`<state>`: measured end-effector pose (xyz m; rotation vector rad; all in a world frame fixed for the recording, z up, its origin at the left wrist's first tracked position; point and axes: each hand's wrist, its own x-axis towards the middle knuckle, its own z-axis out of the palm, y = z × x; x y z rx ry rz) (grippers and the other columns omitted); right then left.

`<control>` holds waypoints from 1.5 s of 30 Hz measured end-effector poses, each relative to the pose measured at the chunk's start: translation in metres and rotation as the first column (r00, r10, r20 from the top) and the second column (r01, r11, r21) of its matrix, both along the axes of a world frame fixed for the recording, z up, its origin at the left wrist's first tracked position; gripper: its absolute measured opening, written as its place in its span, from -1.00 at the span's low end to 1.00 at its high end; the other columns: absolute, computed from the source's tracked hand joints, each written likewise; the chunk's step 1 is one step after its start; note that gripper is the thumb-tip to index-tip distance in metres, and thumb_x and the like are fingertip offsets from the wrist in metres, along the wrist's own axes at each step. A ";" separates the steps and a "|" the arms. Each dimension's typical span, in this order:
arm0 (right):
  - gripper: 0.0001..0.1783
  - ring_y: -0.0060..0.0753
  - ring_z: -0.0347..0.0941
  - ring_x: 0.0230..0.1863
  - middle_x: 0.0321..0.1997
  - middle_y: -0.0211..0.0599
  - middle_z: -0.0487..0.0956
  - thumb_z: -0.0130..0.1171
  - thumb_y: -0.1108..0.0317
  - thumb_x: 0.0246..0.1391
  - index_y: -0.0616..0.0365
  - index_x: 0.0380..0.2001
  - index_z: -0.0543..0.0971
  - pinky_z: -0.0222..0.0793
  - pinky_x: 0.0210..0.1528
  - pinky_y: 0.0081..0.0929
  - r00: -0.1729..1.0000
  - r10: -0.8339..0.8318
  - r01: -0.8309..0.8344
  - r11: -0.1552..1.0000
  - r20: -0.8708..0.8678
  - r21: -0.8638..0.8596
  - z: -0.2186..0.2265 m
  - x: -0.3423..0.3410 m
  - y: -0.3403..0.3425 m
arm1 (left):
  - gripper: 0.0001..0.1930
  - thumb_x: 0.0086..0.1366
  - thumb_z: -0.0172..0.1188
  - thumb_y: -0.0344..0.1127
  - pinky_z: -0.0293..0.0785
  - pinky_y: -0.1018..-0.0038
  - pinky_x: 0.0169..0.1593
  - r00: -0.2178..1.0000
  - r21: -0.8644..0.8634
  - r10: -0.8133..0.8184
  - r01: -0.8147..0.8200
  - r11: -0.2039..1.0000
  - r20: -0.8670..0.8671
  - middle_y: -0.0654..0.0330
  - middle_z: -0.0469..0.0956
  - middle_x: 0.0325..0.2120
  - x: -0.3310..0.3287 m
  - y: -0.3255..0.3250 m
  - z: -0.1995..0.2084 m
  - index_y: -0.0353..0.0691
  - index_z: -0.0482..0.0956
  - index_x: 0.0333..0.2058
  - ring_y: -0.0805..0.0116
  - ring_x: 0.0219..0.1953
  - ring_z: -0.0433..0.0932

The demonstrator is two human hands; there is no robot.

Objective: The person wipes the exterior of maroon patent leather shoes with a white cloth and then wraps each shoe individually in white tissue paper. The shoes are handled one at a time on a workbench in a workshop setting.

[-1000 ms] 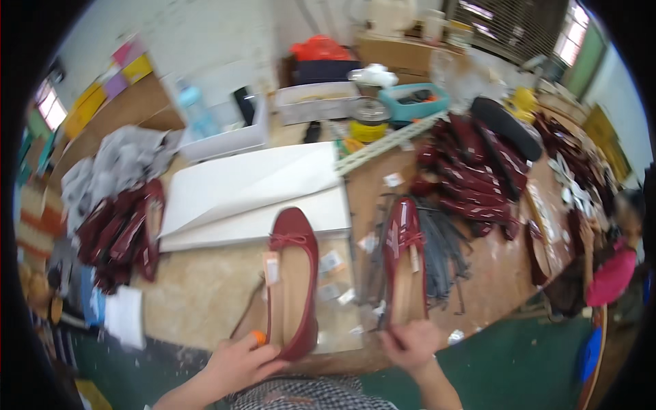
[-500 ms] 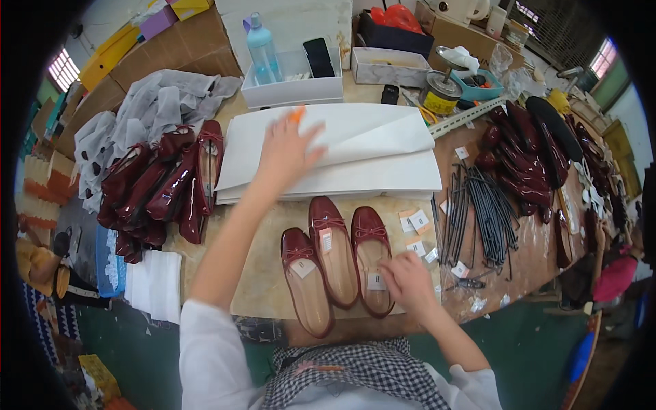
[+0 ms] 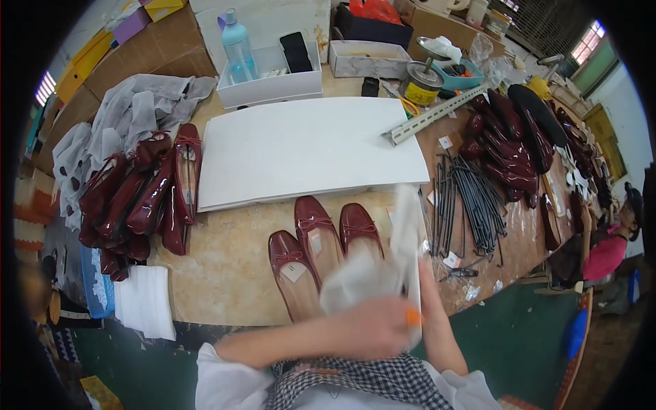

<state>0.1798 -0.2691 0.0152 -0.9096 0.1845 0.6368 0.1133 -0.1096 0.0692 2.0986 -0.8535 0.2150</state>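
A thin white sheet of paper (image 3: 355,277), blurred and bunched, hangs in front of me over the shoes. My left hand (image 3: 389,326), with an orange band on one finger, grips its near part. At the sheet's right edge, my right hand (image 3: 428,287) holds it upright, fingers partly hidden. Beneath lie three glossy burgundy ballet flats with bows: a left shoe (image 3: 283,247), a middle shoe (image 3: 314,213) and a right shoe (image 3: 359,222). The paper covers much of the right one. Beyond them lies a stack of white paper (image 3: 301,147).
Burgundy shoes (image 3: 143,198) are piled at left near folded white cloth (image 3: 145,301). A slotted metal bar (image 3: 437,116) rests on the stack's right corner. Dark thin rods (image 3: 471,208) and more burgundy shoes (image 3: 509,150) lie at right. A white box (image 3: 270,92) holds a bottle and phone.
My left hand has come back from the paper stack with a sheet. My right hand has left the right shoe and meets the sheet. The metal bar's end, covered before, now shows.
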 end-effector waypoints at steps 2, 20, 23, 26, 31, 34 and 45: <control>-0.57 -0.31 0.46 0.01 -0.04 -0.21 0.54 0.14 0.28 0.08 0.18 0.03 0.45 0.35 0.10 -0.39 0.925 0.196 -0.161 0.978 -0.327 0.132 -0.012 -0.004 -0.011 | -0.82 0.03 0.20 -0.29 0.17 0.14 0.21 0.992 -0.181 0.053 -0.032 0.983 0.117 0.06 0.52 -0.16 -0.009 0.001 0.005 -0.16 0.55 -0.36 0.12 0.10 0.40; -0.60 -0.23 0.46 -0.12 -0.08 -0.26 0.47 0.22 0.52 -0.23 0.15 -0.19 0.59 0.42 -0.17 -0.44 0.674 0.570 0.039 0.607 0.470 -0.794 -0.024 0.050 0.003 | -0.42 0.16 0.07 0.07 0.20 0.14 0.15 0.834 0.397 0.542 -0.534 0.746 0.103 -0.18 0.49 -0.18 -0.016 -0.046 -0.078 -0.48 0.51 -0.20 -0.08 -0.07 0.42; -0.56 -0.22 0.42 -0.27 -0.30 -0.28 0.41 0.20 0.53 -0.29 0.15 -0.19 0.57 0.41 -0.26 -0.42 0.047 0.905 0.494 0.346 0.422 -0.798 -0.035 0.028 0.036 | -0.40 0.11 0.13 0.07 0.16 0.17 0.17 0.852 0.517 0.514 -0.398 0.758 -0.099 -0.19 0.48 -0.18 -0.025 -0.051 -0.084 -0.51 0.52 -0.21 -0.03 -0.06 0.41; -0.53 -0.17 0.38 -0.29 -0.37 -0.24 0.34 0.17 0.51 -0.31 0.19 -0.16 0.55 0.39 -0.26 -0.34 0.035 0.928 0.574 0.285 0.371 -0.767 -0.049 0.044 0.054 | -0.39 0.08 0.16 0.08 0.13 0.22 0.18 0.870 0.604 0.481 -0.326 0.728 -0.111 -0.19 0.47 -0.18 -0.020 -0.058 -0.080 -0.49 0.52 -0.20 0.01 -0.06 0.41; -0.42 -0.06 0.42 -0.25 -0.25 -0.14 0.40 0.31 0.35 -0.27 0.23 -0.06 0.49 0.39 -0.19 -0.32 0.314 0.826 0.304 0.381 0.469 -0.873 -0.036 0.059 0.038 | -0.31 0.09 0.16 0.09 0.15 0.24 0.14 0.843 0.598 0.534 -0.459 0.657 0.060 -0.17 0.47 -0.18 -0.026 -0.055 -0.093 -0.53 0.45 -0.08 0.03 -0.03 0.38; -0.29 -0.06 0.42 -0.26 -0.24 -0.11 0.40 0.36 0.27 -0.21 0.24 0.08 0.40 0.37 -0.20 -0.32 0.386 0.787 0.299 0.386 0.481 -0.873 -0.054 0.073 0.043 | -0.29 0.09 0.15 0.11 0.15 0.24 0.16 0.854 0.591 0.519 -0.401 0.700 -0.035 -0.18 0.45 -0.15 -0.020 -0.061 -0.089 -0.51 0.43 -0.04 0.02 0.00 0.36; -0.56 -0.22 0.36 -0.20 -0.32 -0.34 0.46 0.30 0.21 -0.16 0.09 -0.14 0.54 0.30 -0.10 -0.30 -0.010 0.849 0.192 0.520 0.528 -0.832 0.008 -0.021 0.020 | -0.71 0.00 0.28 -0.20 0.25 0.25 0.04 0.779 0.422 0.626 -0.556 0.716 -0.038 0.12 0.47 -0.19 -0.061 0.050 -0.038 -0.14 0.56 -0.27 0.10 -0.03 0.36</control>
